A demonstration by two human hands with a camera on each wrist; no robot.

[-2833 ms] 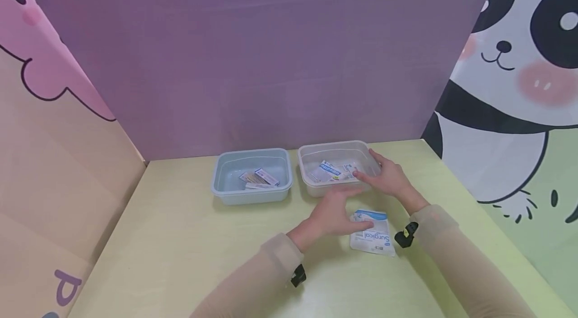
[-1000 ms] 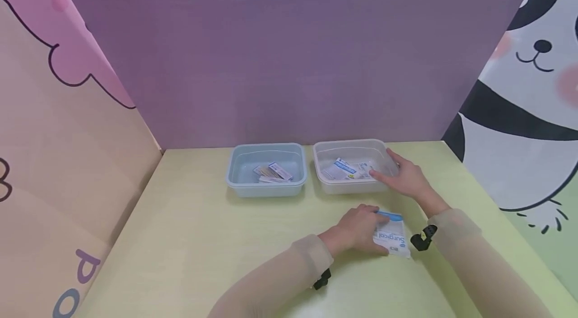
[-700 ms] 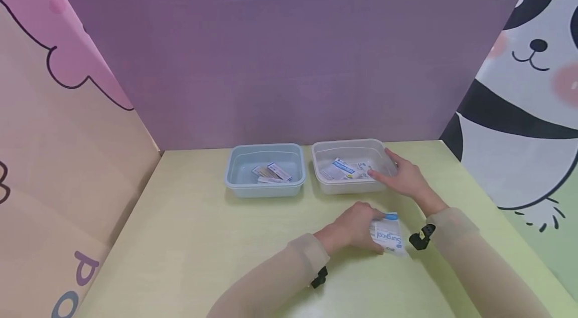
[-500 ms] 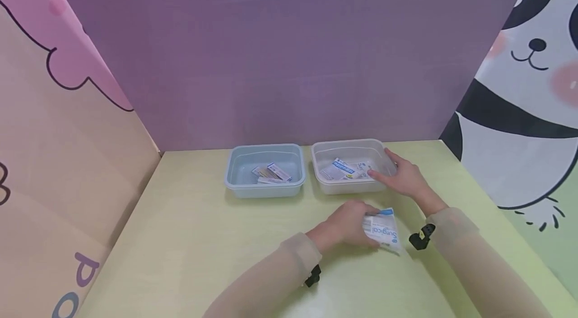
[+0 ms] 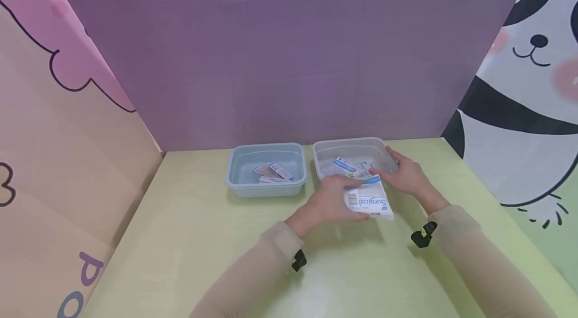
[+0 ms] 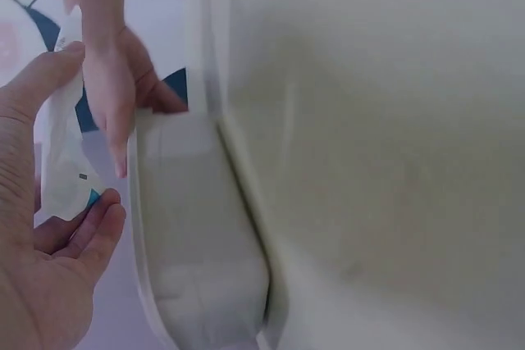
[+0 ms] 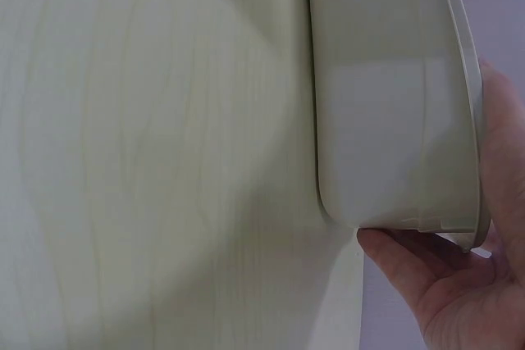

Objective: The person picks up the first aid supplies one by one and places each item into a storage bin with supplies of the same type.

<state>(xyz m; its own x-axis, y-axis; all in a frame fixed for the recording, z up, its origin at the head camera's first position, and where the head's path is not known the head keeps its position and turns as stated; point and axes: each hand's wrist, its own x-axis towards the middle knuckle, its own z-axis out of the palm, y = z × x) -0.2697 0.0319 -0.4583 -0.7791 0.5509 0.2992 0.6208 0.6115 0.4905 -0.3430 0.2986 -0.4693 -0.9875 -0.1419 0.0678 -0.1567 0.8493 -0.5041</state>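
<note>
My left hand [image 5: 329, 201] holds a white packet [image 5: 370, 201] printed "Surgical", with a blue strip along one edge. The packet is raised off the table, just in front of the clear plastic container [image 5: 349, 144]. In the left wrist view thumb and fingers pinch the packet [image 6: 64, 145] at its two ends. My right hand [image 5: 408, 176] grips the container's right end, thumb over the rim and fingers around the corner; the right wrist view shows this hand [image 7: 467, 297] on the container wall [image 7: 385, 137]. Small blue-and-white packets [image 5: 345, 165] lie inside, partly hidden.
Left of the clear container stands a light blue container [image 5: 264, 191] with several small flat packets [image 5: 280, 171] in it. Both stand near the back of the pale yellow table [image 5: 180, 248], before a purple backdrop [image 5: 271, 57]. Printed panels flank the table.
My left hand took hold of the white packet on the table, lifted it and brought it left and up to the clear container. The right hand has stayed on the container.
</note>
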